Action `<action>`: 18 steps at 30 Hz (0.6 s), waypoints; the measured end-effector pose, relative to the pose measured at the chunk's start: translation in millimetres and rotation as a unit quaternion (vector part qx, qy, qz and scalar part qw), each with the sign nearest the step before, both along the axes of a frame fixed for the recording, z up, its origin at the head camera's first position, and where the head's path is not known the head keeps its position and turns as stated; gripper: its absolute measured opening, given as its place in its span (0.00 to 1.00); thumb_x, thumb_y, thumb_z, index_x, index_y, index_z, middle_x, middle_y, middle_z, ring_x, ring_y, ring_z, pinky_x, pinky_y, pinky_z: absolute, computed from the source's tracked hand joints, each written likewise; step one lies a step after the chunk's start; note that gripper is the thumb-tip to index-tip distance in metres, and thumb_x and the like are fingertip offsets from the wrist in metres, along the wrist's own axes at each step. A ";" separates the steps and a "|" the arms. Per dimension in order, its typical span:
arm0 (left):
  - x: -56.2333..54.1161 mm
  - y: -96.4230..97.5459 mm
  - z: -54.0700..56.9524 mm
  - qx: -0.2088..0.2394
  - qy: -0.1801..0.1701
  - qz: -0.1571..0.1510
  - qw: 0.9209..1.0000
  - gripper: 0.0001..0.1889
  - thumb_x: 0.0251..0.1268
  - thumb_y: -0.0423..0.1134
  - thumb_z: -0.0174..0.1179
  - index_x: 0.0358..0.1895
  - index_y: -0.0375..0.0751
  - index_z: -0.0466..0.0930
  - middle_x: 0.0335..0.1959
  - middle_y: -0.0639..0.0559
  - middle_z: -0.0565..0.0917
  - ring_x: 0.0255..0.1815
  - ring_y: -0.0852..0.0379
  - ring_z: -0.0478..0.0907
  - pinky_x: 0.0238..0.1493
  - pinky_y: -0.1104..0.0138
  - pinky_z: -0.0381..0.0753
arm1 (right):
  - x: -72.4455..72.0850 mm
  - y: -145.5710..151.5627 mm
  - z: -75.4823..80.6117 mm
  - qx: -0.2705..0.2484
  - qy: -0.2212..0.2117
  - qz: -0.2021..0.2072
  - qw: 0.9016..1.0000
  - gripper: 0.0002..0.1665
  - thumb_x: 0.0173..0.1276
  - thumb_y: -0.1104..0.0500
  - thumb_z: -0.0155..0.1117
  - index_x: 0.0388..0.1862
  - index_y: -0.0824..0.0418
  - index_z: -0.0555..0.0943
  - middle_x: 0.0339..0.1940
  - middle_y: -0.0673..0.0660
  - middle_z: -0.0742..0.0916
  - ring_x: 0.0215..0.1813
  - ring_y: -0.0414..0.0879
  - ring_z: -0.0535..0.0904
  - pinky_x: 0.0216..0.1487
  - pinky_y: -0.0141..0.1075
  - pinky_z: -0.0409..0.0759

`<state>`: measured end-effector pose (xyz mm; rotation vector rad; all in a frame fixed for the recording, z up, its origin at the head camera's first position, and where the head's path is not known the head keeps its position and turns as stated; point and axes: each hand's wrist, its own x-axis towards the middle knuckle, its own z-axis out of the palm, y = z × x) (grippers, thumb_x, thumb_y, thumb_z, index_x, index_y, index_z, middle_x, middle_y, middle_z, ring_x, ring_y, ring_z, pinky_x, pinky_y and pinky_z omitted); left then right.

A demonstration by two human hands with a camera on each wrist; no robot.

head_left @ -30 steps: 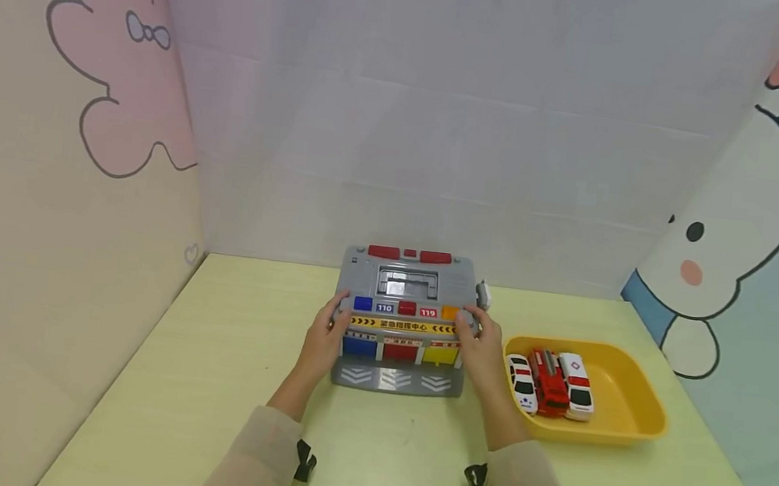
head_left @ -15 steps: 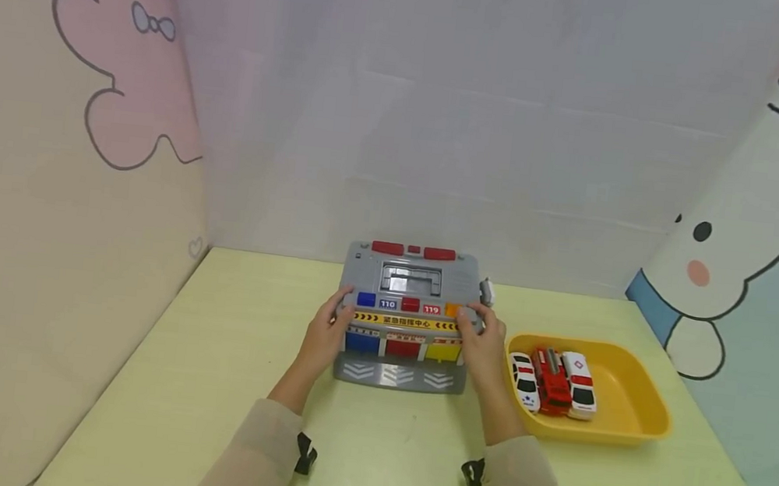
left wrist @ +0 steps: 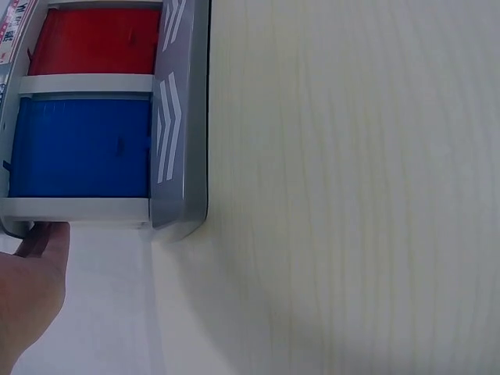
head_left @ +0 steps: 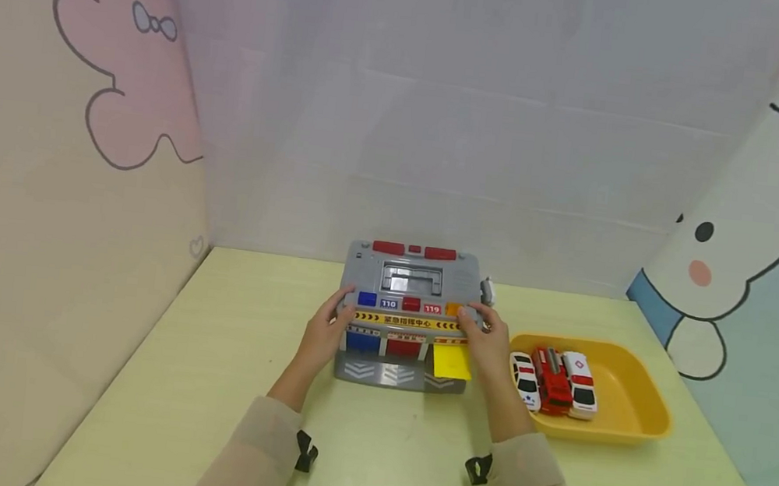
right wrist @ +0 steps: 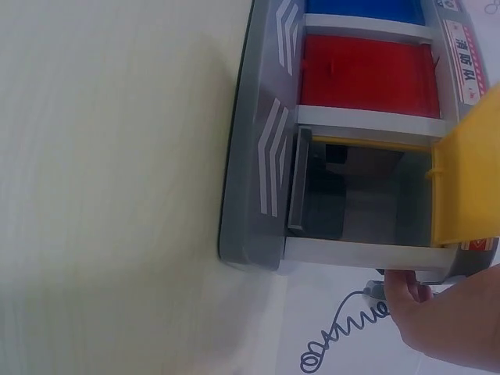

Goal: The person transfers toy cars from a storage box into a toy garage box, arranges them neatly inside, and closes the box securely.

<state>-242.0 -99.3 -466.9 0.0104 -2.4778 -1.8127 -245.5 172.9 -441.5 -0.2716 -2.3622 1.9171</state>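
Note:
A grey toy emergency-station garage (head_left: 406,321) stands on the table, both hands gripping its sides. My left hand (head_left: 320,338) holds the left end, its fingers partly hidden behind the wall in the left wrist view. At the right end my right hand (head_left: 488,350) grips the side, thumb at the orange button (head_left: 453,309). The yellow door (head_left: 451,362) is swung up and outward, and the right wrist view shows the dark bay (right wrist: 367,191) behind it. The blue door (left wrist: 82,148) and the red door (right wrist: 367,76) are closed.
Right of the garage, a yellow tray (head_left: 624,438) holds a white police car (head_left: 525,381), a red fire truck (head_left: 552,384) and a white ambulance (head_left: 580,386). A coiled cord (right wrist: 336,332) hangs by the garage's right side. Walls with cartoon prints enclose the table (head_left: 204,413).
The yellow door has swung open from its closed position. Both hands keep their hold on the garage; the head view has shifted slightly.

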 end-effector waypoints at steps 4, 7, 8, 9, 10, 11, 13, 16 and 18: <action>-0.2 1.1 -1.9 -0.002 -0.005 0.002 1.000 0.28 0.73 0.61 0.46 0.73 0.60 0.63 0.74 0.44 0.61 0.71 0.37 0.58 0.65 0.40 0.61 | 2.4 2.1 2.0 -0.003 -0.010 0.007 1.000 0.28 0.73 0.47 0.59 0.65 0.61 0.71 0.61 0.63 0.73 0.53 0.55 0.73 0.52 0.41 0.75; -0.7 2.3 -3.0 -0.004 -0.008 0.005 1.000 0.28 0.73 0.61 0.46 0.73 0.61 0.64 0.74 0.44 0.61 0.71 0.38 0.59 0.65 0.40 0.62 | 5.2 6.9 3.0 -0.002 -0.011 0.031 0.999 0.30 0.75 0.47 0.57 0.68 0.61 0.69 0.68 0.64 0.69 0.61 0.58 0.70 0.60 0.48 0.72; -0.9 2.5 -3.7 -0.003 -0.008 0.006 1.000 0.27 0.74 0.60 0.47 0.72 0.61 0.64 0.74 0.45 0.62 0.71 0.38 0.60 0.65 0.41 0.63 | 6.8 8.4 3.7 -0.004 -0.011 0.040 0.999 0.30 0.75 0.47 0.56 0.68 0.62 0.69 0.70 0.65 0.68 0.64 0.59 0.69 0.63 0.50 0.70; -0.6 2.3 -3.7 -0.003 -0.008 0.007 1.000 0.27 0.74 0.60 0.47 0.72 0.61 0.64 0.74 0.45 0.62 0.71 0.38 0.60 0.65 0.41 0.63 | 8.0 9.9 4.3 -0.007 -0.010 0.049 0.999 0.30 0.75 0.47 0.56 0.69 0.62 0.68 0.71 0.65 0.66 0.66 0.59 0.67 0.65 0.51 0.68; -0.3 2.0 -3.9 -0.003 -0.006 0.007 1.000 0.27 0.74 0.61 0.46 0.72 0.61 0.64 0.74 0.45 0.62 0.71 0.38 0.60 0.65 0.41 0.63 | 8.9 11.0 4.6 -0.011 -0.006 0.057 0.998 0.31 0.76 0.48 0.55 0.70 0.63 0.67 0.72 0.66 0.66 0.67 0.60 0.66 0.66 0.52 0.67; -0.1 1.6 -3.7 -0.002 -0.005 0.007 1.000 0.27 0.74 0.61 0.46 0.72 0.61 0.64 0.74 0.45 0.62 0.71 0.38 0.60 0.65 0.41 0.63 | 9.4 12.1 4.5 -0.015 -0.005 0.063 0.998 0.31 0.76 0.48 0.55 0.70 0.63 0.67 0.72 0.66 0.66 0.67 0.60 0.67 0.66 0.52 0.67; 0.5 0.6 -3.9 -0.003 -0.003 0.006 1.000 0.28 0.73 0.61 0.46 0.72 0.61 0.64 0.74 0.45 0.61 0.71 0.38 0.59 0.65 0.41 0.62 | 10.4 13.0 5.5 -0.029 -0.002 0.070 0.997 0.31 0.76 0.50 0.55 0.71 0.63 0.66 0.70 0.67 0.68 0.65 0.60 0.69 0.65 0.51 0.68; 0.9 0.1 -3.1 0.000 0.000 0.006 1.000 0.27 0.74 0.60 0.47 0.72 0.60 0.64 0.74 0.45 0.61 0.71 0.38 0.59 0.65 0.41 0.63 | 10.4 15.6 6.8 -0.029 0.000 0.078 0.996 0.30 0.77 0.52 0.55 0.72 0.64 0.66 0.67 0.68 0.71 0.61 0.59 0.74 0.64 0.48 0.71; 0.6 0.5 -2.5 0.001 0.001 0.007 1.000 0.27 0.74 0.59 0.47 0.72 0.60 0.64 0.74 0.45 0.61 0.71 0.38 0.59 0.65 0.41 0.63 | 12.0 18.7 9.7 -0.021 0.001 0.087 0.996 0.30 0.77 0.52 0.54 0.72 0.64 0.66 0.67 0.68 0.72 0.60 0.59 0.75 0.64 0.49 0.71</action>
